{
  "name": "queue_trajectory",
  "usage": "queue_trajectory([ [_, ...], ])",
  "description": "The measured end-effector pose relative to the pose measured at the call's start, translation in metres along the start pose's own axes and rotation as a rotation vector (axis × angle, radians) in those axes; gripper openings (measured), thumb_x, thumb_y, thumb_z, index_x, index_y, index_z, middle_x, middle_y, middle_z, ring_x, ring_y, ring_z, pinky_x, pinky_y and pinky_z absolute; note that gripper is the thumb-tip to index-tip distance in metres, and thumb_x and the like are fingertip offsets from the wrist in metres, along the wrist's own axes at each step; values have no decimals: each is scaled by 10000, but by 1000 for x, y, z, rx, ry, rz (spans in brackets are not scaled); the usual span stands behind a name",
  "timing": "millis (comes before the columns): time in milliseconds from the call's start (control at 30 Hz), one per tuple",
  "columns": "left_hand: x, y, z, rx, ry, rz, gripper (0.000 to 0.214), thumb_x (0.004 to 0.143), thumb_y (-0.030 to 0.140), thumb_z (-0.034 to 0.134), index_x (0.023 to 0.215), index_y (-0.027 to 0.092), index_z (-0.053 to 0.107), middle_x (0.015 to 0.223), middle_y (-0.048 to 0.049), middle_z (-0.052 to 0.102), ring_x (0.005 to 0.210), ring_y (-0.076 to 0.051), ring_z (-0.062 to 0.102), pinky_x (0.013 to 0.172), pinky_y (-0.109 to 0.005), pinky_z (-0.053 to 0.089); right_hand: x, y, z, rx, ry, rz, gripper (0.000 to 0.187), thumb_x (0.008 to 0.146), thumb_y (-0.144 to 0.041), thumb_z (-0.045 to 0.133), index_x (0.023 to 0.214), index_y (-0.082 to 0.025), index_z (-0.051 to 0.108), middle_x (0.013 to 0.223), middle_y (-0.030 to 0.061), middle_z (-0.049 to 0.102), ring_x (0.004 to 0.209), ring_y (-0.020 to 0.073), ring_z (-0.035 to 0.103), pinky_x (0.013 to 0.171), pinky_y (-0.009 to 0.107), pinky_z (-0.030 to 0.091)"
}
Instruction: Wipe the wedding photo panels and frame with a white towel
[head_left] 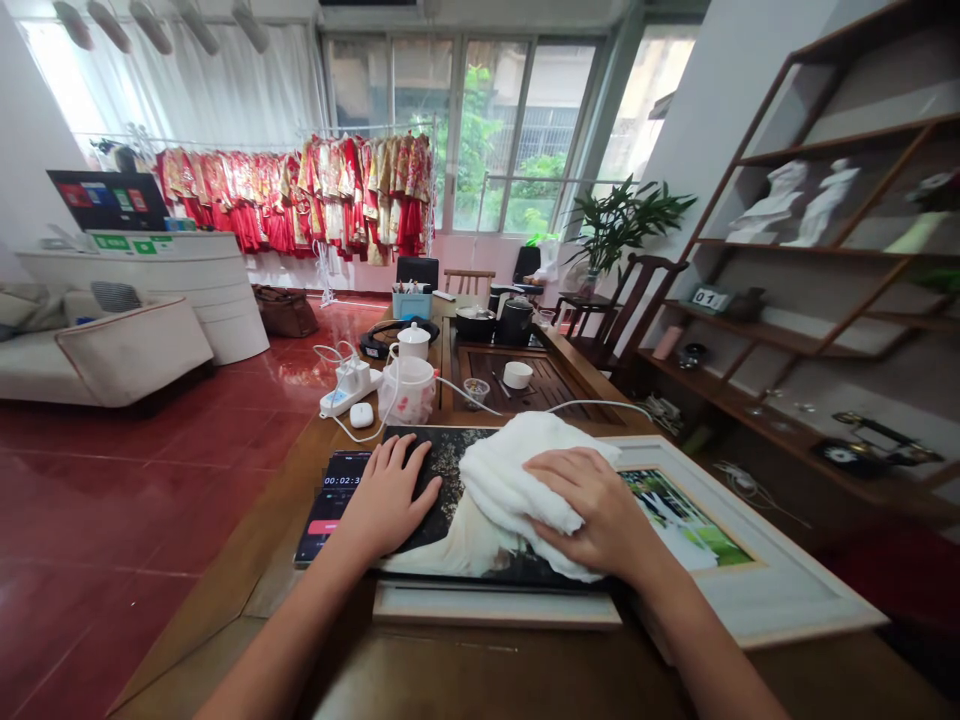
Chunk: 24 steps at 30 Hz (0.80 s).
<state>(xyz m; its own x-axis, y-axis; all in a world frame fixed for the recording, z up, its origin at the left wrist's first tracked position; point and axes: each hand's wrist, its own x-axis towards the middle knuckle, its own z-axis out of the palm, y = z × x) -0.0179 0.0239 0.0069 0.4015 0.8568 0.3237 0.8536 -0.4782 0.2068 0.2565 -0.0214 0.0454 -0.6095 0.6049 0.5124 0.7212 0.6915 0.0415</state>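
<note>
While the left hand (pixel 388 497) lies with fingers spread on a dark photo panel (pixel 442 475), the right hand (pixel 589 512) presses closed fingers on a white towel (pixel 517 480) toward the right of the panel, which runs long left to right across the worktop (pixel 465 670).

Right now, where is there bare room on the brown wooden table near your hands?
Bare wood shows left of the black phone, along the table's edge, and between you and the white-framed photo. Ahead it's crowded: white power strip, white teapot, dark wooden tea tray.

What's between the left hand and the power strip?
In the head view, a white earbud case and a loop of white cable lie between the left hand and the power strip.
</note>
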Motion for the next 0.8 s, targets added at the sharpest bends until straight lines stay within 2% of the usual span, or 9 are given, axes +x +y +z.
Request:
queue_trajectory([
  [167, 0, 1, -2, 13, -23, -1, 508, 948, 461, 382, 1378, 193, 415, 1430, -103, 390, 1335, -294, 308, 1107, -475, 265, 2, -9, 4, 89, -64, -67, 420, 769, -384, 644, 1132, -197, 544, 1142, 97, 627, 1067, 272, 544, 922, 454, 328],
  [400, 0, 0, -1, 10, 6, 8, 499, 949, 464, 372, 1375, 205, 414, 1424, -98, 395, 1337, -286, 305, 1105, -471, 268, -1, 2, 3, 18, 19, 28, 396, 791, -357, 623, 1136, -181, 542, 1110, 119, 634, 1035, 279, 551, 898, 455, 337],
  [600, 0, -2, -1, 1, -26, 15, 492, 932, 406, 414, 1378, 197, 409, 1435, -101, 390, 1338, -286, 308, 1105, -477, 265, 5, -18, 5, 160, -87, -71, 426, 763, -374, 631, 1145, -208, 542, 1148, 91, 622, 1077, 266, 534, 948, 455, 307],
  [800, 1, 0, 0, -3, 12, 7, 483, 947, 462, 373, 1358, 215, 431, 1412, -93, 408, 1325, -282, 323, 1096, -474, 277, 2, -3, 2, 64, -1, 60, 400, 769, -327, 631, 1137, -194, 549, 1139, 108, 630, 1062, 272, 547, 914, 440, 335],
])
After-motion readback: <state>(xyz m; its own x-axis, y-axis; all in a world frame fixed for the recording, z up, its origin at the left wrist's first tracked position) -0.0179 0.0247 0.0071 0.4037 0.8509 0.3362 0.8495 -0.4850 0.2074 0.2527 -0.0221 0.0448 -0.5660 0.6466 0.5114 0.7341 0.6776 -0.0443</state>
